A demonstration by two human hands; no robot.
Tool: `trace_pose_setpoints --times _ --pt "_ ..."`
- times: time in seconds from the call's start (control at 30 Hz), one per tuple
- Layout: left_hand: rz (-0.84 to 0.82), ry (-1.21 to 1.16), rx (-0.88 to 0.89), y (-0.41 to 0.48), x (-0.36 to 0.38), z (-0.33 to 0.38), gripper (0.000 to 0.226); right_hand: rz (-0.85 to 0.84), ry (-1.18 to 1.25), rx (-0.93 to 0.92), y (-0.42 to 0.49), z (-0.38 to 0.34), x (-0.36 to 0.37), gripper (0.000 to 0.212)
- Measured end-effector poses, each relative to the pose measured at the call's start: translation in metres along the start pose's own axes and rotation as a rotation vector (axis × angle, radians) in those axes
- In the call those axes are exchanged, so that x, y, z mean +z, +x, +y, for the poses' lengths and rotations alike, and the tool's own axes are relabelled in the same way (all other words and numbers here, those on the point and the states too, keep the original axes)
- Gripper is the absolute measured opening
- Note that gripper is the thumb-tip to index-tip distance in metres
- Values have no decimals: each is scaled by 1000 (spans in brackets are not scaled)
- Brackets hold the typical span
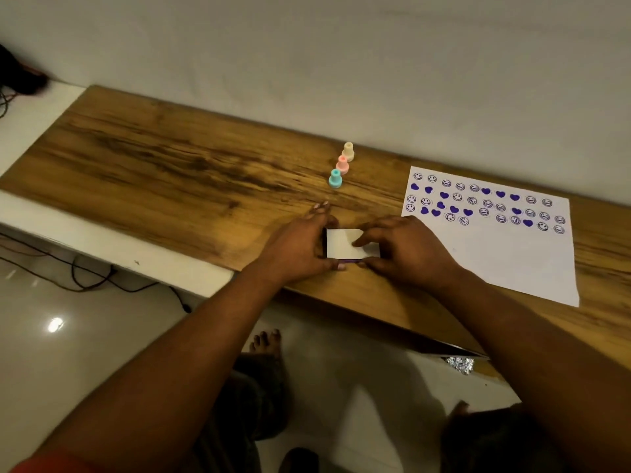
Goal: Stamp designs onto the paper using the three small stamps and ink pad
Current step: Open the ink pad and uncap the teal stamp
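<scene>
A small white ink pad case (343,244) with a purple edge along its bottom lies on the wooden table (177,172). My left hand (297,247) grips its left end and my right hand (406,249) grips its right end, with a finger across the lid. Three small stamps stand upright in a row behind it: teal (335,178), pink (342,164) and cream (348,151). To the right lies a white paper (505,261) whose upper part carries rows of purple smiley and heart prints.
The table's back edge runs along a pale wall. A white ledge (37,114) with dark cables and a dark object adjoins the table's left end. Below the front edge are a glossy floor and a person's feet.
</scene>
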State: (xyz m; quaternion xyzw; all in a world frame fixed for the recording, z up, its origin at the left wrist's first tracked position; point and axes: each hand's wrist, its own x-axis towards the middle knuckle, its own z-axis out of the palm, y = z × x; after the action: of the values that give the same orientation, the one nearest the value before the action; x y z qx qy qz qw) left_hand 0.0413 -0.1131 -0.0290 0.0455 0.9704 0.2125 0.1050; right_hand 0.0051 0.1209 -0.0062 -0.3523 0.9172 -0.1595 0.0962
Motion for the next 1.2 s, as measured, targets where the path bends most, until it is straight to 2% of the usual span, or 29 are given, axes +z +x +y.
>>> trace_pose_setpoints --times 0.17,0.43,0.6,0.73,0.87,0.97,1.1,1.2 --pt "18 1 -12 2 -6 -2 79 10 2 12 0 8 3 53" --pt "-9 -12 50 3 -5 -12 77 -51 -290 -118 -1 4 10 56" --pt "-32 -23 85 3 -7 -16 76 -42 -300 -170 -8 0 6 54" --pt "-41 -29 96 4 -8 -18 78 5 -217 -197 -5 5 4 44" --pt "-36 -44 92 4 -8 -19 82 78 -60 -144 0 10 5 46" --pt "-21 -52 86 5 -7 -20 91 96 86 -79 4 15 7 45" --pt "-34 -22 49 4 -7 -18 115 106 238 41 13 23 10 39" --pt "-57 -31 29 3 -9 -16 111 110 318 141 20 26 13 35"
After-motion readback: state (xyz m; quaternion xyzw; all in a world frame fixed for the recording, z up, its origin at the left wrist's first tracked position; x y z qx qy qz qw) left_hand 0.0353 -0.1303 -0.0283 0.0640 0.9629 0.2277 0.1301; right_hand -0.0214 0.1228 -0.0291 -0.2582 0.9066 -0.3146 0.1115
